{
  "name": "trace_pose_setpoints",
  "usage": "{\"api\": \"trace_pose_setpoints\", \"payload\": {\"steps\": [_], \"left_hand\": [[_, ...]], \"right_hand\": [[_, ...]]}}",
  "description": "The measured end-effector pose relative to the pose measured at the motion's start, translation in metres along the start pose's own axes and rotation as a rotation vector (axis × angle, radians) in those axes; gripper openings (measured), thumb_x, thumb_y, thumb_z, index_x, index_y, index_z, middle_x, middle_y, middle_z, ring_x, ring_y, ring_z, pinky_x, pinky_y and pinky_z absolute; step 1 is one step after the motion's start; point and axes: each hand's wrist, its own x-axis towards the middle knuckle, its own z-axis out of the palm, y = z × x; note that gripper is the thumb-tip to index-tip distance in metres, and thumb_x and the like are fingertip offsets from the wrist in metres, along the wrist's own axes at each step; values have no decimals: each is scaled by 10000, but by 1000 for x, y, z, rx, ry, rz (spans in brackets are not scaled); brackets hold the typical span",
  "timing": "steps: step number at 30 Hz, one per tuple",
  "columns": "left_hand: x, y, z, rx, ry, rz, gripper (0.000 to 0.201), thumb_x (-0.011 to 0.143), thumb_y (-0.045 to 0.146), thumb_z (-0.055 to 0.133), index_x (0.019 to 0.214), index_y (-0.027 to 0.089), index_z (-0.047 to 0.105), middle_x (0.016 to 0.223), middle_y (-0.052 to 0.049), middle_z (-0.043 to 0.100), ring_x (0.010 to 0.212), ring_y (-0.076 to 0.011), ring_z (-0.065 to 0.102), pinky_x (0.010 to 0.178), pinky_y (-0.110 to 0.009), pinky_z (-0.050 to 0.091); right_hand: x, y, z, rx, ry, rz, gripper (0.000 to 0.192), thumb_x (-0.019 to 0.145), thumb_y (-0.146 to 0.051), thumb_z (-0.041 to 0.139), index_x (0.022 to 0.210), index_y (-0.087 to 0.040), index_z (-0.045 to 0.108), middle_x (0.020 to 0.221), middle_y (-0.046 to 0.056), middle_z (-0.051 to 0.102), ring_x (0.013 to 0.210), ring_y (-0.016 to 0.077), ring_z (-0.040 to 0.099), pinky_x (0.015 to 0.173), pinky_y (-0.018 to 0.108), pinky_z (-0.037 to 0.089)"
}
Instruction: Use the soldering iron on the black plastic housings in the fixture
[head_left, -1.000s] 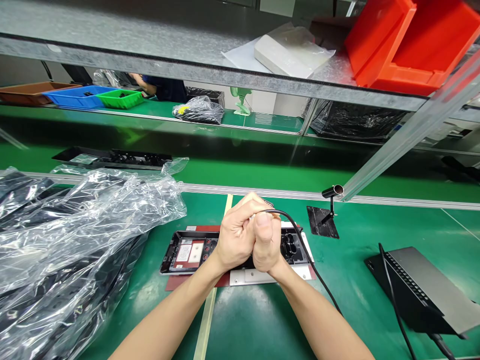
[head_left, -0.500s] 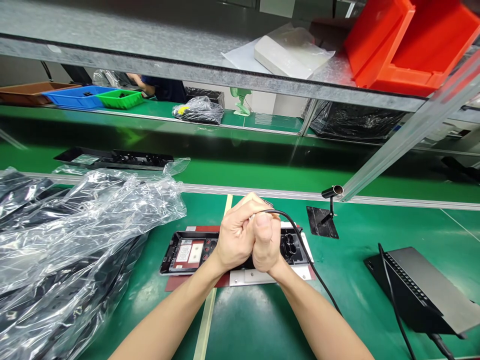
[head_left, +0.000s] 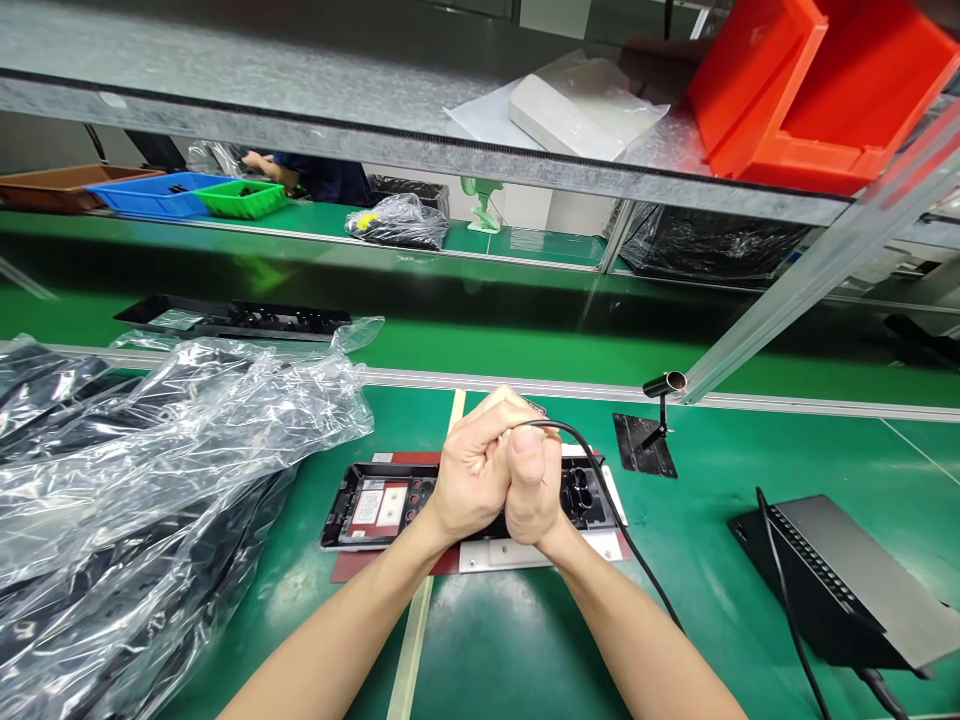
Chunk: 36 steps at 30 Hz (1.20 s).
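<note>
Both hands — left hand [head_left: 469, 480] and right hand [head_left: 534, 490] — clench together around a corded tool [head_left: 551, 428], pressing it steadily onto the black tray [head_left: 375, 500] directly beneath — plastic bags [head_left: 165, 470] left of that tray.

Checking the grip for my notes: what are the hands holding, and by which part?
Both hands, left hand and right hand, clasp a corded tool at its top, where the black cable exits; the tool itself is hidden.
</note>
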Motion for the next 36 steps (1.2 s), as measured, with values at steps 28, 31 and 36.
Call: {"api": "trace_pose_setpoints", "payload": {"steps": [28, 31, 36], "left_hand": [[0, 0, 0, 26, 3, -3, 251, 1002, 339, 539, 931, 175, 714, 855, -76, 671, 793, -195, 622, 687, -323, 516], [1, 1, 0, 24, 10, -1, 249, 999, 324, 545, 869, 173, 695, 841, -65, 661, 779, -180, 618, 686, -309, 514], [0, 1, 0, 32, 10, -3, 251, 1000, 333, 544, 877, 174, 696, 842, -69, 661, 780, -185, 619, 683, -313, 515]], "right_hand": [[0, -1, 0, 11, -15, 27, 512, 970, -590, 379, 589, -248, 343, 571, -19, 373, 552, 147, 401, 571, 311, 411], [-1, 0, 0, 21, -13, 23, 510, 968, -588, 389, 594, -248, 319, 578, -25, 352, 549, 139, 377, 562, 307, 389], [0, 1, 0, 18, -18, 35, 502, 964, -589, 388, 599, -249, 335, 575, -24, 358, 553, 142, 380, 555, 306, 384]]}}
